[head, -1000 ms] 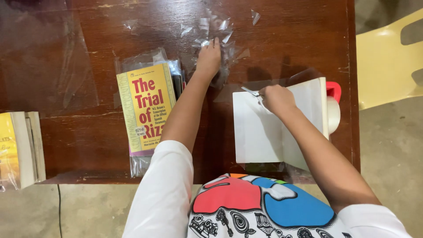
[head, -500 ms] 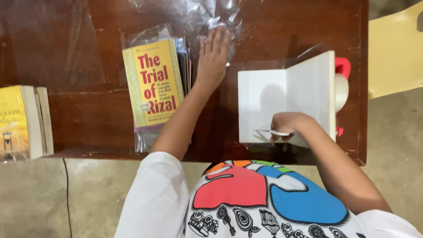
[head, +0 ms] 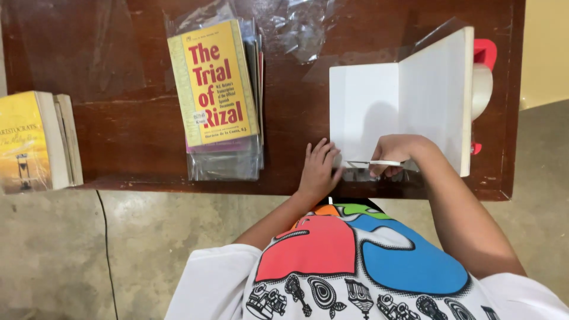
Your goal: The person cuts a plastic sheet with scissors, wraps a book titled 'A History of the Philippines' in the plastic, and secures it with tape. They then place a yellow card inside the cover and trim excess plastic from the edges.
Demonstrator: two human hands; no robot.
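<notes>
Your right hand [head: 396, 153] holds a pair of scissors [head: 374, 163]. Your fingers are curled around the handles, and the thin blades point to nine o'clock, toward your other hand. The scissors are at the near edge of the open white book [head: 379, 109], right at its six o'clock side. One white page lies flat. The other cover stands up at three o'clock of that page.

Your left hand [head: 320, 169] lies flat on the table, just beside the book at its seven o'clock corner. Its fingers are spread a little and hold nothing. The fingertips touch the book's corner near the tip of the blades.

A clear plastic sheet [head: 385, 56] lies under the white book and sticks out at twelve o'clock. It is hard to see where it ends.

At three o'clock of the book, partly hidden behind the raised cover, is a tape holder [head: 483, 77] with a red frame and a pale roll.

At nine o'clock of your left hand, a yellow book [head: 213, 83] sits on a small stack in plastic wrap. Crumpled clear plastic [head: 296, 26] lies at twelve o'clock, near the far edge.

Far off at nine o'clock, two more books [head: 35, 142] rest at the edge of the brown wooden table [head: 118, 124].
</notes>
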